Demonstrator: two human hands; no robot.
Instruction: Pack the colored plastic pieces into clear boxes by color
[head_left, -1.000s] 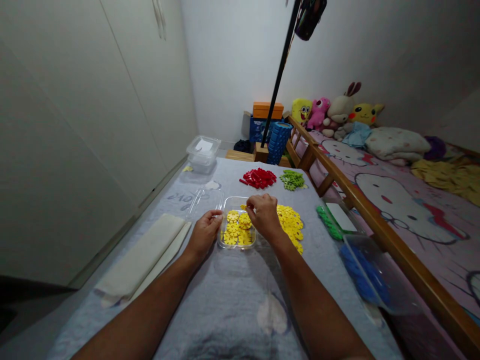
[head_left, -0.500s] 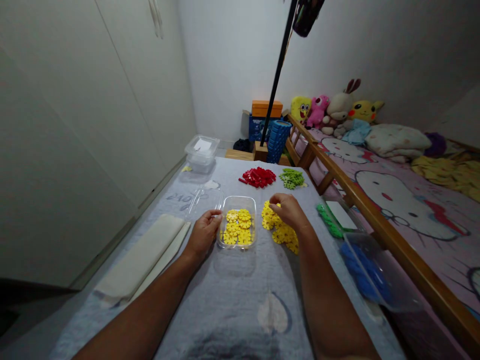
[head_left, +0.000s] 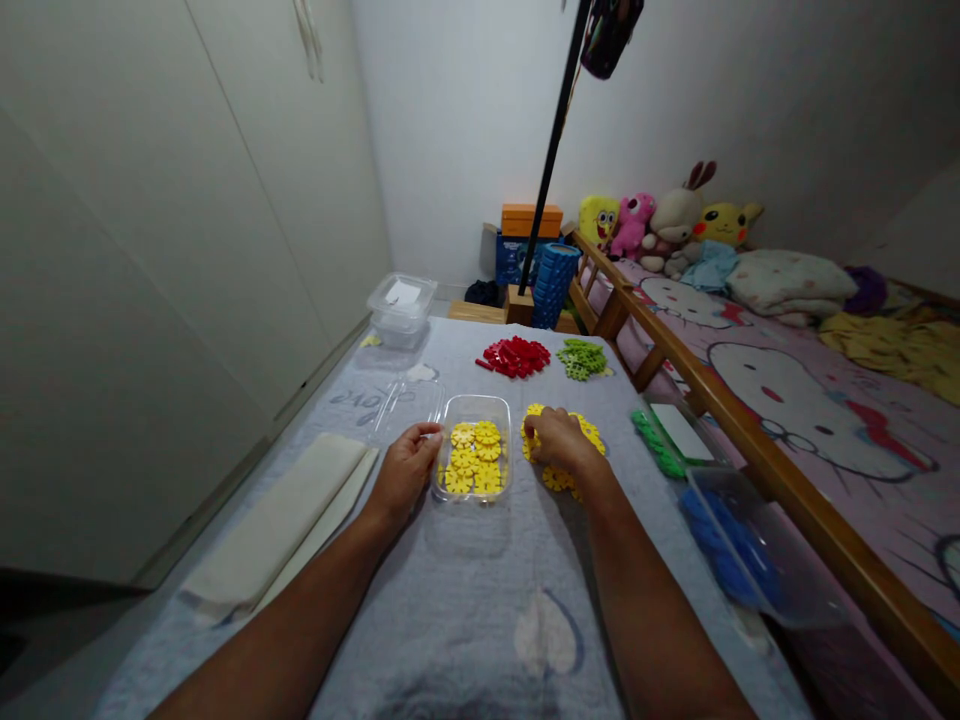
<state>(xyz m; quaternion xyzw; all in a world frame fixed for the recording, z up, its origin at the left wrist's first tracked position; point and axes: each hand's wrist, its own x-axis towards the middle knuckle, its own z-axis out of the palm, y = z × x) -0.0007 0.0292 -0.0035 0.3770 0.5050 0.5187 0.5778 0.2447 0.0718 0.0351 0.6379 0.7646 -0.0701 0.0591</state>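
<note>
A clear plastic container (head_left: 509, 455) stands in the middle of the table, holding several yellow snowflake discs (head_left: 465, 460) laid flat in overlapping rows. My left hand (head_left: 407, 462) grips its left wall, thumb and fingers closed at the rim. To the right of the container lies a loose pile of yellow snowflake discs (head_left: 556, 480). My right hand (head_left: 562, 440) is down on this pile with its fingers bent and closed around a disc at the pile's left side; the fingertips are partly hidden. A clear lid (head_left: 405, 405) lies behind my left hand.
Red pieces (head_left: 514, 356) and green pieces (head_left: 582, 358) lie in heaps at the back. Stacked clear containers (head_left: 401, 312) stand at the far left. A folded cream cloth (head_left: 281, 525) lies at left. Along the right edge are boxes with green pieces (head_left: 658, 443) and blue pieces (head_left: 731, 545).
My right hand has lowered and moved slightly left onto the yellow pile. My left hand stays at the container. The view has shifted slightly.
</note>
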